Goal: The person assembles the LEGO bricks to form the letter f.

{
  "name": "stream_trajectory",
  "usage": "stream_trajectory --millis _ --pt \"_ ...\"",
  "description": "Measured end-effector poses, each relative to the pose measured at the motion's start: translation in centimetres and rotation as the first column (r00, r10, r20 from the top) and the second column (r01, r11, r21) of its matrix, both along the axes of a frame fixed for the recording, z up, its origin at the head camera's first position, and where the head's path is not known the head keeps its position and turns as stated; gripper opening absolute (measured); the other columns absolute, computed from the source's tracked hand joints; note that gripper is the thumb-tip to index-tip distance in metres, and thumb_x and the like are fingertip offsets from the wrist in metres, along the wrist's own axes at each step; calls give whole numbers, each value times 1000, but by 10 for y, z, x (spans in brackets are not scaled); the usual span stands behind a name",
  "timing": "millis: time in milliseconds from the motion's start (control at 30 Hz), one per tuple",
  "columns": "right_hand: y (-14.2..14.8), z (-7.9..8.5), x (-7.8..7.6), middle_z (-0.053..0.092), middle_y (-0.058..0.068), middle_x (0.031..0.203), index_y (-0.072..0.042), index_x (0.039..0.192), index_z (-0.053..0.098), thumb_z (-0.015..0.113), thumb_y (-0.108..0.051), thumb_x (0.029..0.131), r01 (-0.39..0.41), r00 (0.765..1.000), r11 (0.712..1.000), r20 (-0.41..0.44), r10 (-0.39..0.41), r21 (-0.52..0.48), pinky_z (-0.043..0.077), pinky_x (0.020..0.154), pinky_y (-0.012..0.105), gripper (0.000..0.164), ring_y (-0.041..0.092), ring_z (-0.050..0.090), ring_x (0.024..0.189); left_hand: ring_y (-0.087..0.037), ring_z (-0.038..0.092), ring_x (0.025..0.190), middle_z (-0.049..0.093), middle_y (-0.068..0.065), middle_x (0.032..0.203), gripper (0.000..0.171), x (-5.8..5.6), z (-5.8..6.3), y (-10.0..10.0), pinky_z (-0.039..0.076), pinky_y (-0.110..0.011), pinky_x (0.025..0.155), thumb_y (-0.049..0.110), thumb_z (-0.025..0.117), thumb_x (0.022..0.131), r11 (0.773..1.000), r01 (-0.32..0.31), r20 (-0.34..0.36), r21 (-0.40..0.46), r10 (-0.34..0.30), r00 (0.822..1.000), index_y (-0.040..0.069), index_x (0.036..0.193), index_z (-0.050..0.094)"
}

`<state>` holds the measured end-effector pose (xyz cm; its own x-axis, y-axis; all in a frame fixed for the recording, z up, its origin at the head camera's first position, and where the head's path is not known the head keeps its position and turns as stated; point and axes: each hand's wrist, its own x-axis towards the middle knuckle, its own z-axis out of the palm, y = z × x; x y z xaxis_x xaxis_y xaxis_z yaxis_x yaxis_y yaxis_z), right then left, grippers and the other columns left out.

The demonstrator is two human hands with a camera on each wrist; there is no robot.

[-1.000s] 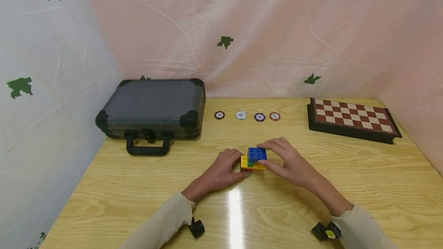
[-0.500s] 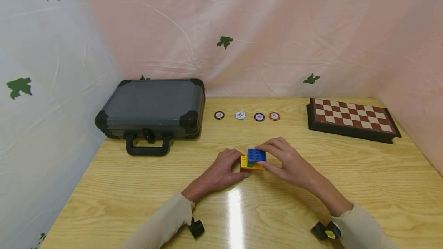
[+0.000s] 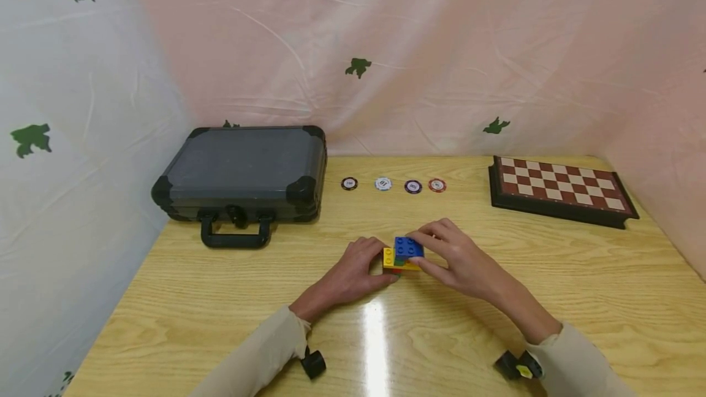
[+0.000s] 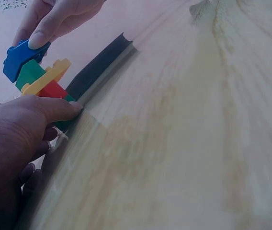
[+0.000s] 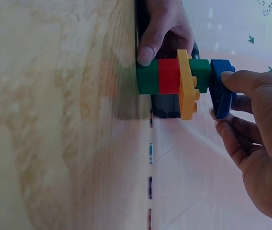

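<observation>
A small tower of toy building bricks stands on the table, green at the bottom (image 5: 147, 79), then a red brick (image 5: 168, 76), a long yellow brick (image 5: 186, 88) and a second green brick (image 5: 200, 72). My left hand (image 3: 355, 271) grips the tower low down, its thumb at the bottom green brick. Between right thumb and fingers I pinch a blue brick (image 3: 407, 247) right at the tower's top. In the right wrist view this blue brick leans, one end nearer the upper green brick than the other. My right hand (image 3: 460, 259) comes in from the right side.
A grey case (image 3: 248, 164) with black corners and handle lies at the back left. Several poker chips, among them a white one (image 3: 383, 184), lie in a row behind the hands. A folded chessboard (image 3: 562, 185) is at the back right. Patterned cloth (image 3: 254, 48) hangs behind the table.
The blue brick and my right hand's fingertips have shifted very slightly down and left over the tower. My left hand keeps its hold in the same place.
</observation>
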<state>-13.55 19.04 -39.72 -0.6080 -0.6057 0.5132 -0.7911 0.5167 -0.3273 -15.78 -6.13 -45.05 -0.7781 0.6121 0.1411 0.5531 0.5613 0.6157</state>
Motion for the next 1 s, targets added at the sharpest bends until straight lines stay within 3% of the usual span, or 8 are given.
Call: stream_trajectory --millis 367,800,1000 --pt "0 7 -2 68 9 112 -1 125 71 73 -27 99 -6 999 996 -45 10 88 56 76 39 37 22 59 102 -18 54 106 65 1 114 35 1 -1 0 41 -42 95 31 79 93 1000 2 -13 12 -2 1000 13 121 66" --pt "-3 11 -4 67 11 109 4 121 71 69 -28 101 -53 985 986 -152 77 155 56 74 34 38 23 58 98 -18 55 106 66 1 114 35 1 -1 0 41 -43 95 31 79 93 1000 7 -29 20 -7 1000 13 121 66" --pt "-5 15 -2 66 11 108 5 120 72 87 -14 85 -33 983 980 -168 67 197 55 74 33 43 23 58 98 -18 55 106 66 1 113 35 1 -1 0 42 -42 95 31 79 93 1000 8 -35 19 -7 999 13 120 66"
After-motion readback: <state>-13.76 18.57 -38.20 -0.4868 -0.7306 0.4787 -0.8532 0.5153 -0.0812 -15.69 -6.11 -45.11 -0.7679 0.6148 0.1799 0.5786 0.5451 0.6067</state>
